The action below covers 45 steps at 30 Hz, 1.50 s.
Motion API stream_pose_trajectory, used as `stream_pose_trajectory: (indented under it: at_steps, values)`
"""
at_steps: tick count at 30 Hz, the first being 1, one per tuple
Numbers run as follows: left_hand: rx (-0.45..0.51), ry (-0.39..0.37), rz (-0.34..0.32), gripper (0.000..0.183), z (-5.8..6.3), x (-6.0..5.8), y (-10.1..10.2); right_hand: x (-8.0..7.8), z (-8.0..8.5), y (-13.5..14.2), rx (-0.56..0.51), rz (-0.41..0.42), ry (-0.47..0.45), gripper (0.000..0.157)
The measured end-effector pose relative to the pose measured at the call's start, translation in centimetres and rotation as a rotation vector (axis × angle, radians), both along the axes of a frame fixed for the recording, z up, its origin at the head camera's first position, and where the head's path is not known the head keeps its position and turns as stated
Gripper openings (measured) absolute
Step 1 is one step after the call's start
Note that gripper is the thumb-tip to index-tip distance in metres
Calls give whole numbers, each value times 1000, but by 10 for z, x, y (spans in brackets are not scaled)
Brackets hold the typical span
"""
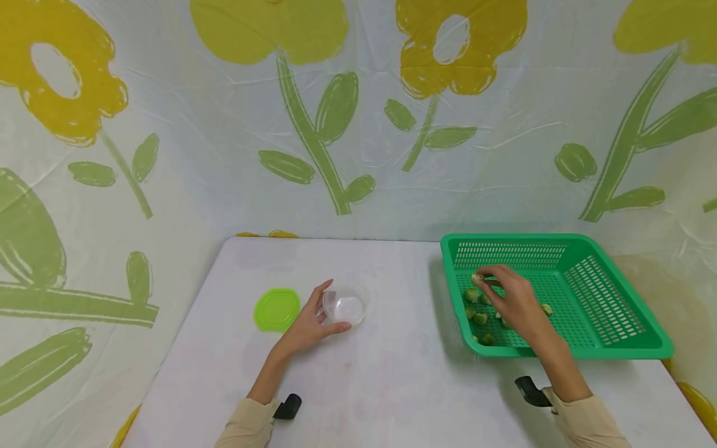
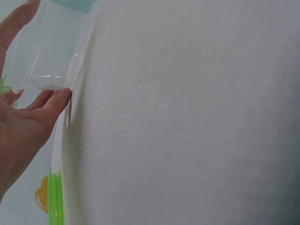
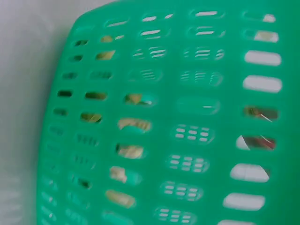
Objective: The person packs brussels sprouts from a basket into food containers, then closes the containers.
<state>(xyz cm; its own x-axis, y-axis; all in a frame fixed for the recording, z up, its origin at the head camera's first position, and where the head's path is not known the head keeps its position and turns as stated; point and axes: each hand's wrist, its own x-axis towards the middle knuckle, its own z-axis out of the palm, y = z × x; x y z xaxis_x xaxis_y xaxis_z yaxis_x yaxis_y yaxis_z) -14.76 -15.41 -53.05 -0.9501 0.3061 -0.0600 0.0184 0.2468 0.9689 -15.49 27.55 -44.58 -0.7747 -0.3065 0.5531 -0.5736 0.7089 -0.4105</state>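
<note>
A clear plastic tub (image 1: 348,307) stands on the table at the middle. My left hand (image 1: 307,325) holds it from the left, thumb on the near side and fingers on the far side. In the left wrist view, the fingers (image 2: 57,104) touch the wall of the tub (image 2: 51,51). At the right, my right hand (image 1: 516,303) is over a green basket (image 1: 633,298), pinching a small pale piece (image 1: 477,279) that looks like a Brussels sprout. Several small green Brussels sprouts (image 1: 472,295) lie in the basket. The basket's slotted wall (image 3: 164,112) mostly hides the right hand in the right wrist view.
A bright green lid (image 1: 277,310) lies flat on the white table (image 1: 381,386), left of the tub. Behind the table hangs a flower-patterned cloth (image 1: 381,199). The basket's raised rim (image 1: 521,238) stands along the table's right side.
</note>
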Motion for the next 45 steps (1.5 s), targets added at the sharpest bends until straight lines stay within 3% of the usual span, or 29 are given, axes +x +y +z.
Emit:
stream_pose_trajectory:
  at_steps: [11,25,38,45]
  values:
    - [-14,-2,2,109,0,0,0,3,13,-15,-147,5,18,29]
    - [-3,1,1,110,-1,0,0,4,23,-50,-256,66,-14,29]
    - [10,-20,4,110,-4,-2,-2,-1,10,-91,-384,161,-54,29]
    - [14,-23,3,108,-1,-1,0,-3,5,-113,-394,199,-70,27]
